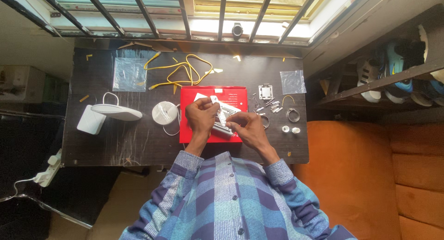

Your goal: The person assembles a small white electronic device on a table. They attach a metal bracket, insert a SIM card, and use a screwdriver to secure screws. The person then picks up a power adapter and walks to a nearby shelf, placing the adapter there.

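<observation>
Over a red box lid [190, 130] on a dark table [115, 138], my left hand [200, 116] and my right hand [246, 128] meet. Together they pinch a small white and grey device [222, 122], with the left hand on its upper end and the right hand on its lower end. White paper pieces [230, 108] lie on the red lid just behind the hands.
A yellow cable [178, 72], two clear plastic bags [129, 74], a white round disc [164, 113], a white adapter with a flat white unit [115, 112], and small screws and metal parts [273, 106] lie about the table. A shoe rack [393, 73] and orange sofa [370, 175] stand right.
</observation>
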